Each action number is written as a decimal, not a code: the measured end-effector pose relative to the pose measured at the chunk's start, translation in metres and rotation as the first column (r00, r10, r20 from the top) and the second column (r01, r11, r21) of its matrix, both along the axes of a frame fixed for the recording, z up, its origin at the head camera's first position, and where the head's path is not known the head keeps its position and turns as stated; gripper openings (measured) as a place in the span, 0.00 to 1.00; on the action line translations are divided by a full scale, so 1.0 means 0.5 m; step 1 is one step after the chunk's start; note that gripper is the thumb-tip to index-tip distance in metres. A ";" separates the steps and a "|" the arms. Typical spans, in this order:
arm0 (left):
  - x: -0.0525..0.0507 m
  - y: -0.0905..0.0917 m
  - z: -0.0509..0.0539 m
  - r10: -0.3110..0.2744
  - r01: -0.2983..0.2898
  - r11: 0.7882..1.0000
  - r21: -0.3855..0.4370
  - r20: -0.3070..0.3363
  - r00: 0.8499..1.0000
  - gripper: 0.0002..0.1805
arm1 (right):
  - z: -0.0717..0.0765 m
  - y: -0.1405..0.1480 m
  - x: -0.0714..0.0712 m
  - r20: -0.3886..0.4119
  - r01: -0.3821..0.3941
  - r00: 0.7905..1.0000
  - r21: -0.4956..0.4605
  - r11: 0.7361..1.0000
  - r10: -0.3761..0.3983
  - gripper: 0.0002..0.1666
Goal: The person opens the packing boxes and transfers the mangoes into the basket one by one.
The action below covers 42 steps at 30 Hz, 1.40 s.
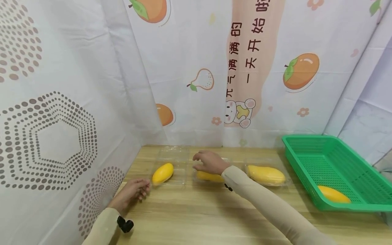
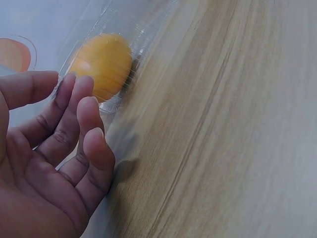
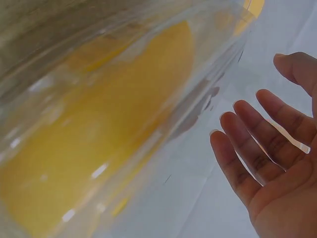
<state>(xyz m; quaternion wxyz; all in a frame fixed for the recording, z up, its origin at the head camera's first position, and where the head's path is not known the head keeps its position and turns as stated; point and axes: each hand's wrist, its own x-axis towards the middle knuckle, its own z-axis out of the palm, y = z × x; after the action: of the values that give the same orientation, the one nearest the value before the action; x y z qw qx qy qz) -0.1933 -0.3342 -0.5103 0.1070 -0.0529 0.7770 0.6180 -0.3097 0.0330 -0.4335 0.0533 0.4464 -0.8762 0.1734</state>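
Observation:
A yellow mango point(image 1: 163, 173) lies at an angle in a clear plastic box point(image 1: 180, 177) on the left, its lid point(image 1: 173, 153) folded open toward the curtain. My left hand point(image 1: 131, 194) is at that box's near left corner, fingers loosely bent; whether the fingertips touch the plastic I cannot tell. My right hand point(image 1: 211, 162) hovers over the middle clear box, partly hiding the mango point(image 1: 209, 176) inside, with its fingers spread and nothing in them. To the right, another clear box point(image 1: 286, 182) contains a mango point(image 1: 266, 174).
A green plastic basket point(image 1: 306, 183) stands at the right with one mango point(image 1: 333, 194) in its near corner. White printed curtains point(image 1: 183, 112) border the wooden table point(image 1: 196, 217) at the back and left.

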 end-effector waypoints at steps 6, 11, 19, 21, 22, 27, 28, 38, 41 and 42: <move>-0.003 0.002 0.006 0.002 -0.002 1.000 0.001 0.000 1.000 0.19 | 0.005 -0.021 0.001 -0.015 -0.006 1.000 0.022 1.000 0.006 0.19; -0.002 0.002 0.002 0.004 -0.004 1.000 0.003 -0.001 1.000 0.20 | 0.005 -0.042 0.005 -0.021 -0.011 1.000 0.038 0.999 0.012 0.18; 0.001 0.000 0.000 0.011 -0.011 1.000 0.012 0.002 1.000 0.21 | 0.010 -0.075 0.020 -0.025 -0.032 0.999 0.059 0.998 0.034 0.20; 0.001 0.000 0.000 0.010 -0.010 1.000 0.014 0.001 1.000 0.21 | 0.009 -0.084 0.022 -0.030 -0.038 0.999 0.065 0.997 0.040 0.20; 0.002 0.001 0.000 0.009 -0.009 1.000 0.014 -0.001 1.000 0.21 | 0.009 -0.088 0.023 -0.033 -0.041 0.999 0.068 0.997 0.043 0.20; 0.003 0.002 0.000 0.019 -0.019 1.000 0.011 0.006 1.000 0.21 | 0.002 -0.113 0.023 -0.073 -0.064 0.995 0.090 0.994 0.070 0.20; 0.003 0.003 0.000 0.020 -0.020 1.000 0.008 0.009 1.000 0.21 | 0.001 -0.118 0.023 -0.077 -0.069 0.994 0.091 0.993 0.076 0.20; 0.003 0.006 0.003 0.028 -0.028 1.000 0.002 0.016 0.999 0.22 | 0.000 -0.156 0.030 -0.107 -0.106 0.987 0.094 0.990 0.116 0.19; 0.003 0.006 0.002 0.027 -0.027 1.000 0.002 0.012 1.000 0.21 | -0.002 -0.170 0.032 -0.122 -0.112 0.985 0.109 0.988 0.125 0.19; 0.003 0.005 0.002 0.022 -0.022 1.000 0.004 0.012 1.000 0.21 | -0.002 -0.175 0.033 -0.120 -0.114 0.984 0.114 0.987 0.128 0.19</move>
<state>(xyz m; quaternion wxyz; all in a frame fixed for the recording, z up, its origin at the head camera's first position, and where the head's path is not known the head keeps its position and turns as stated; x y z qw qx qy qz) -0.1920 -0.3315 -0.5094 0.1050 -0.0650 0.7746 0.6203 -0.2930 -0.0544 -0.4345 0.0744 0.5113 -0.8503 0.1003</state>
